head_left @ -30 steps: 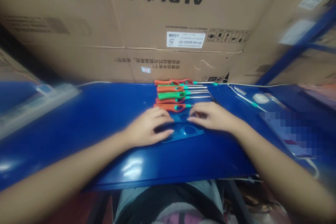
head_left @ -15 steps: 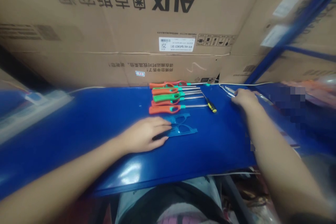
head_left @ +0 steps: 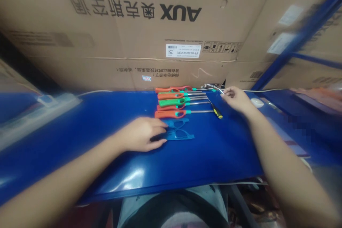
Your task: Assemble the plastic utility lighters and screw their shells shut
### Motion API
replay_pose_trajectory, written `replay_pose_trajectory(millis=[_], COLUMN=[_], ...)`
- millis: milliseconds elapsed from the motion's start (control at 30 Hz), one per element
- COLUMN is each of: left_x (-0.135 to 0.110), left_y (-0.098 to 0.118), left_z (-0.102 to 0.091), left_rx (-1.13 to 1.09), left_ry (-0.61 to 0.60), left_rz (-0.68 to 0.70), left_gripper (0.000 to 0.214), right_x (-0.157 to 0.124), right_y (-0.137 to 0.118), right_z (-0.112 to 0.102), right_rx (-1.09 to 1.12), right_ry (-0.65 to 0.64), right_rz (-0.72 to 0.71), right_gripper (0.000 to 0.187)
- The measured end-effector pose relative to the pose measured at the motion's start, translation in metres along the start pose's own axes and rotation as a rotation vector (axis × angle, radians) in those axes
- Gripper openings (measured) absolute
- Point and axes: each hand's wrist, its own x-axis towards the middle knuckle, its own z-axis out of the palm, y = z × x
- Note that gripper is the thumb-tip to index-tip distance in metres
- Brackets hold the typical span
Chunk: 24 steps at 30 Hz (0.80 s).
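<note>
My left hand (head_left: 144,134) is closed at the left end of two translucent blue plastic casing halves (head_left: 180,135), shaped like the handles of the lighters and lying on the blue table. My fingers hide their left part. My right hand (head_left: 236,99) pinches a thin, bent silvery piece (head_left: 213,87), wire-like, held at the back of the table; its exact kind is too small to tell. Between the hands lie several stick lighters in a row, among them an orange one (head_left: 168,114) and a green one (head_left: 171,102). A yellow-and-black screwdriver (head_left: 217,112) lies by their metal tips.
A large cardboard box (head_left: 120,42) stands as a wall behind the table (head_left: 213,160). On the left lies a long white strip (head_left: 53,110). A round white object (head_left: 257,103) sits right of my right hand. A blue metal post (head_left: 291,39) slants at the right.
My right hand has moved left with the silvery piece, whose end now reaches above the lighter tips. My left hand and the blue casing halves have shifted slightly left.
</note>
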Motion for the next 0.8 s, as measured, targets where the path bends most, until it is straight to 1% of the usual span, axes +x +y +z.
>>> replay_pose_trajectory(millis=[33, 67, 100, 133, 167, 233, 300, 333, 400, 433, 500, 567, 633, 700, 800], left_x=[0.000, 0.000, 0.000, 0.002, 0.004, 0.009, 0.015, 0.017, 0.022, 0.023, 0.025, 0.025, 0.025, 0.024, 0.021], left_y=[0.001, 0.003, 0.006, 0.008, 0.011, 0.017, 0.019, 0.020, 0.020, 0.020, 0.021, 0.023, 0.025, 0.024, 0.020], left_z=[0.000, 0.000, 0.000, 0.001, 0.002, 0.005, 0.009, 0.011, 0.013, 0.014, 0.015, 0.014, 0.013, 0.013, 0.014], left_rx=[0.004, -0.005, -0.028, -0.068, -0.121, -0.267, -0.509, -0.666, -0.981, -1.110, -1.280, -1.359, -1.390, -1.391, -1.324], left_ry=[0.054, 0.121, 0.196, 0.272, 0.336, 0.446, 0.499, 0.506, 0.478, 0.450, 0.376, 0.307, 0.276, 0.281, 0.293], left_rz=[-0.010, -0.032, -0.069, -0.124, -0.196, -0.378, -0.561, -0.642, -0.777, -0.828, -0.895, -0.924, -0.933, -0.936, -0.923], left_gripper=[0.027, 0.028, 0.029, 0.031, 0.032, 0.035, 0.042, 0.046, 0.050, 0.049, 0.046, 0.040, 0.031, 0.027, 0.030], right_x=[-0.005, -0.011, -0.018, -0.025, -0.032, -0.045, -0.056, -0.060, -0.067, -0.069, -0.072, -0.073, -0.073, -0.072, -0.070], right_y=[-0.009, -0.017, -0.026, -0.034, -0.041, -0.054, -0.063, -0.066, -0.070, -0.071, -0.073, -0.074, -0.074, -0.074, -0.072], right_z=[0.001, 0.001, 0.001, 0.001, 0.000, -0.002, -0.002, -0.001, 0.003, 0.005, 0.010, 0.013, 0.014, 0.013, 0.008], right_rx=[0.079, 0.257, 0.411, 0.508, 0.569, 0.624, 0.632, 0.640, 0.648, 0.649, 0.631, 0.594, 0.548, 0.500, 0.419], right_ry=[-0.035, -0.097, -0.168, -0.239, -0.320, -0.473, -0.612, -0.666, -0.742, -0.757, -0.748, -0.725, -0.731, -0.756, -0.786], right_rz=[-0.034, -0.081, -0.128, -0.166, -0.206, -0.275, -0.319, -0.340, -0.378, -0.404, -0.471, -0.543, -0.586, -0.606, -0.629], right_gripper=[0.010, 0.014, 0.020, 0.027, 0.033, 0.039, 0.040, 0.040, 0.037, 0.035, 0.030, 0.026, 0.023, 0.022, 0.021])
